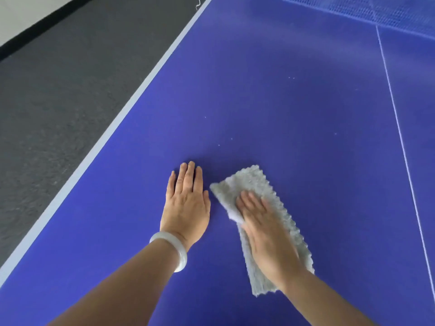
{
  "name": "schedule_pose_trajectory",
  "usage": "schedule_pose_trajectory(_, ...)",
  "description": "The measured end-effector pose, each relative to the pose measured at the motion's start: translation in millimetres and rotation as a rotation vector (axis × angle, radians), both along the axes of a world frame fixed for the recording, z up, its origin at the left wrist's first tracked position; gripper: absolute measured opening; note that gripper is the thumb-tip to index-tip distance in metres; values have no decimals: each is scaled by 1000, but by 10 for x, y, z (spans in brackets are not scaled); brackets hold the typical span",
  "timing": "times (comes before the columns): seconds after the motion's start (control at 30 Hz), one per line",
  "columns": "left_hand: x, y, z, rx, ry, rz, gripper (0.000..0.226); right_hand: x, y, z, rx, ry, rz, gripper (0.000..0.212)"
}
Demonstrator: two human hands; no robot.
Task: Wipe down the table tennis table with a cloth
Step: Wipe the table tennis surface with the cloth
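Cloth [254, 182], pale grey and nubbly, lies flat on the blue table tennis table [282, 102] in this 1 head view, looking down at 2 bare hands.

The right hand [266, 229] rests palm down on the cloth, fingers straight and spread, pressing it against the surface. It looks slightly blurred. Cloth sticks out past its fingertips and trails back under the wrist.

Just left of it, close to the cloth but apart from it, the left hand [186, 203] lies flat on the bare table. Its fingers are straight and together, holding nothing. A pale bracelet [175, 249] circles that wrist.

Ahead of both sets of fingertips, a few tiny white specks [231, 138] dot the blue. Far beyond them the net [376, 10] crosses the upper right corner. A thin white line [397, 118] runs away to the right of the right hand. Left of the left hand, a pale edge stripe [131, 100] borders a dark grey floor [58, 90].

Wiping looks under way. No streaks show which parts are done. The specks suggest the stretch ahead of the hands is not yet wiped, and most of the visible surface probably remains.
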State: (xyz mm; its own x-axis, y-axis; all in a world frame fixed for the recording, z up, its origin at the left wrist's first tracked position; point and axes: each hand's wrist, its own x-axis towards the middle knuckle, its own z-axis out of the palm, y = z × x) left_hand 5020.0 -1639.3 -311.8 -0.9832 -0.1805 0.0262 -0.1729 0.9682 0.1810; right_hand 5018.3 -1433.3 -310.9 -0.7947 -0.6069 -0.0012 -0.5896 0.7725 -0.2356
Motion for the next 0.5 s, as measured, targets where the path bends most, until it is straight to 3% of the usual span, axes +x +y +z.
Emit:
schedule_pose_trajectory(0.07, 10, 1, -23, -1, 21, 17, 59, 276, 328, -5, 36, -27, 259, 53)
schedule_pose_trajectory(0.13, 12, -10, -22, 13, 33, 18, 56, 142, 713, 39, 44, -61, 330, 53)
schedule_pose_trajectory(0.2, -3, -4, -16, 9, 29, 27, 53, -224, 979, 69, 2, -69, 102, 51)
schedule_pose_trajectory(0.3, 7, 24, 22, 4, 4, 43, 55, -933, 957, 88, -72, -49, -531, 52)
schedule_pose_trajectory(0.37, 4, 19, 24, 7, -8, 38, 55, -1175, 544, 46, -63, -2, -723, 53)
schedule_pose_trajectory(0.43, 0, 17, 27, -1, -10, 29, 54, -1069, -23, 12, -94, 12, -633, 63)
schedule_pose_trajectory(0.5, 7, 17, 38, 16, -15, 24, 60, -639, -482, -66, -138, 35, -357, 64)
